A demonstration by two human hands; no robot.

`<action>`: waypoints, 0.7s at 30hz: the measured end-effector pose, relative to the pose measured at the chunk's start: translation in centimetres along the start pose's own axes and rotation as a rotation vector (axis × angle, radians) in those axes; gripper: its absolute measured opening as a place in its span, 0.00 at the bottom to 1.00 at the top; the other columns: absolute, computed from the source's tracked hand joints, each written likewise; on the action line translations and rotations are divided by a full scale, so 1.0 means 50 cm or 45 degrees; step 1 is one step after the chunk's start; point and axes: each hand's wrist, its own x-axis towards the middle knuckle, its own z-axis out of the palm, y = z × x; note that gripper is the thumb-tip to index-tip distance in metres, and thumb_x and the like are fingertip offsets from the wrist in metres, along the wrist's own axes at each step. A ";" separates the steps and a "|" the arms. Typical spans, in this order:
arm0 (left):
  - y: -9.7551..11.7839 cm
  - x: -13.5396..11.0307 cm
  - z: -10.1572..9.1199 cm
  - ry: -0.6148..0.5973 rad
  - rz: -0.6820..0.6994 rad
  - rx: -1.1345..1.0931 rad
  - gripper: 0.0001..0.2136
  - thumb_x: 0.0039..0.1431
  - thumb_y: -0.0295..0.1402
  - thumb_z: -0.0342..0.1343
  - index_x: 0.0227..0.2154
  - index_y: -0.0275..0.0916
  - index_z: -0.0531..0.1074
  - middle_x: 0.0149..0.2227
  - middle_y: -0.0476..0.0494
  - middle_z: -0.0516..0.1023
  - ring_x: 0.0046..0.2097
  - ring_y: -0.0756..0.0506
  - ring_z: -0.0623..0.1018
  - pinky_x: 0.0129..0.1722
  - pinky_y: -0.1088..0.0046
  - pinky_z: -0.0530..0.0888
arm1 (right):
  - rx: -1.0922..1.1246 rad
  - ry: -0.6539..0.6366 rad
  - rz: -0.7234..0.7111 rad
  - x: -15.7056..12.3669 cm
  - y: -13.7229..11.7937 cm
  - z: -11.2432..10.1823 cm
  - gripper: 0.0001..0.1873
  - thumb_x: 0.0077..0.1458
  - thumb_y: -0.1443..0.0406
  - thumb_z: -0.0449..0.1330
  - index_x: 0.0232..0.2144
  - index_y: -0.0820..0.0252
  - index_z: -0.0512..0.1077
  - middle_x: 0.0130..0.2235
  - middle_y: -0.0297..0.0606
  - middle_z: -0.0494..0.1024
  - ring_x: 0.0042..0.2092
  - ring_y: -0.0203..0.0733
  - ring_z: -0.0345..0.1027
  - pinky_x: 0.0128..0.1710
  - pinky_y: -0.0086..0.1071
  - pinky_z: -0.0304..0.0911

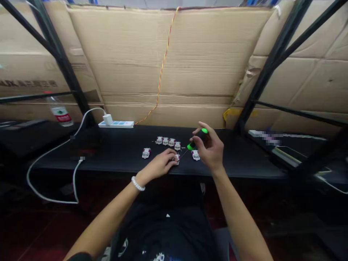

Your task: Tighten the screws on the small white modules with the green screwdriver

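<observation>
My right hand (pixel 210 146) is closed round the black and green handle of a screwdriver (pixel 192 145). The screwdriver slants down to the left, its thin shaft ending at a small white and purple part (pixel 177 158). That part is pinched on the table by my left hand (pixel 163 161), whose fingers cover much of it. Just right of the shaft lies another small white and purple part (pixel 195 155), close below my right hand. A similar part (pixel 146 153) rests alone to the left. Behind my left hand stands a row of several more such parts (pixel 165 141).
The black table (pixel 122 159) ends at a near edge below my wrists. A white power strip (pixel 116 124) with a plugged-in charger (pixel 107 119) sits at the back left, its white cable looping over the front edge. A bottle (pixel 61 114) stands far left. Dark metal posts (pixel 261 76) flank the cardboard wall (pixel 201 61).
</observation>
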 end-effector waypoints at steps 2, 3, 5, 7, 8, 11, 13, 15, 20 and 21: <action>0.000 0.000 0.001 0.003 0.009 -0.006 0.07 0.73 0.35 0.56 0.40 0.41 0.77 0.54 0.39 0.77 0.56 0.40 0.79 0.62 0.61 0.76 | -0.025 -0.006 -0.001 0.003 -0.004 0.002 0.26 0.65 0.53 0.68 0.61 0.52 0.74 0.44 0.38 0.82 0.39 0.42 0.81 0.43 0.38 0.81; 0.000 0.000 0.001 0.007 0.012 -0.009 0.07 0.73 0.35 0.56 0.40 0.41 0.77 0.54 0.39 0.77 0.56 0.40 0.79 0.62 0.61 0.76 | -0.030 -0.009 0.001 0.004 -0.006 0.004 0.26 0.64 0.53 0.68 0.60 0.52 0.74 0.44 0.38 0.82 0.39 0.42 0.81 0.44 0.38 0.81; 0.000 0.000 0.001 0.010 0.015 -0.013 0.07 0.72 0.34 0.56 0.40 0.41 0.77 0.54 0.39 0.77 0.56 0.40 0.79 0.62 0.60 0.76 | -0.019 -0.009 0.004 0.006 -0.009 0.006 0.25 0.64 0.53 0.69 0.60 0.52 0.74 0.43 0.38 0.83 0.39 0.42 0.81 0.44 0.38 0.81; 0.000 -0.001 0.001 0.012 0.009 -0.006 0.07 0.72 0.34 0.56 0.40 0.41 0.77 0.54 0.39 0.77 0.56 0.40 0.79 0.63 0.60 0.75 | 0.001 -0.012 -0.002 0.007 -0.010 0.008 0.25 0.63 0.54 0.69 0.59 0.52 0.75 0.43 0.38 0.83 0.39 0.42 0.81 0.43 0.38 0.81; 0.000 -0.001 0.001 0.013 0.005 -0.003 0.07 0.72 0.34 0.56 0.40 0.41 0.77 0.54 0.39 0.77 0.56 0.40 0.79 0.63 0.60 0.75 | 0.012 -0.016 -0.004 0.007 -0.010 0.009 0.25 0.63 0.55 0.69 0.59 0.52 0.75 0.43 0.38 0.83 0.38 0.41 0.80 0.43 0.37 0.81; 0.000 -0.002 0.002 0.011 0.004 -0.009 0.07 0.72 0.34 0.56 0.39 0.41 0.77 0.54 0.39 0.77 0.55 0.41 0.80 0.62 0.62 0.75 | 0.016 -0.025 -0.004 0.007 -0.009 0.010 0.25 0.63 0.55 0.70 0.59 0.53 0.75 0.43 0.37 0.83 0.38 0.40 0.80 0.41 0.36 0.81; 0.000 -0.002 0.002 0.014 0.003 -0.015 0.07 0.72 0.34 0.56 0.39 0.41 0.77 0.54 0.39 0.77 0.55 0.40 0.80 0.62 0.62 0.75 | -0.003 -0.036 0.008 0.008 -0.009 0.010 0.25 0.63 0.55 0.69 0.60 0.53 0.75 0.43 0.38 0.83 0.39 0.41 0.80 0.41 0.36 0.81; -0.001 -0.001 0.003 0.018 0.006 -0.017 0.06 0.72 0.33 0.56 0.38 0.41 0.77 0.54 0.39 0.77 0.56 0.40 0.80 0.62 0.62 0.75 | -0.011 -0.066 0.016 0.010 -0.010 0.010 0.27 0.64 0.55 0.68 0.62 0.53 0.73 0.44 0.39 0.83 0.39 0.41 0.80 0.42 0.36 0.81; -0.003 -0.001 0.004 0.013 0.004 0.003 0.06 0.72 0.34 0.57 0.40 0.41 0.77 0.55 0.39 0.77 0.57 0.40 0.79 0.63 0.61 0.74 | -0.011 -0.236 0.032 0.030 -0.015 0.014 0.31 0.68 0.54 0.63 0.69 0.51 0.67 0.47 0.39 0.83 0.38 0.40 0.80 0.42 0.38 0.80; -0.003 0.000 0.003 0.011 0.002 0.001 0.06 0.72 0.34 0.57 0.40 0.41 0.77 0.55 0.39 0.77 0.57 0.40 0.79 0.63 0.61 0.74 | -0.041 -0.242 0.003 0.035 -0.016 0.017 0.30 0.67 0.54 0.65 0.68 0.50 0.69 0.47 0.39 0.83 0.39 0.40 0.79 0.42 0.37 0.79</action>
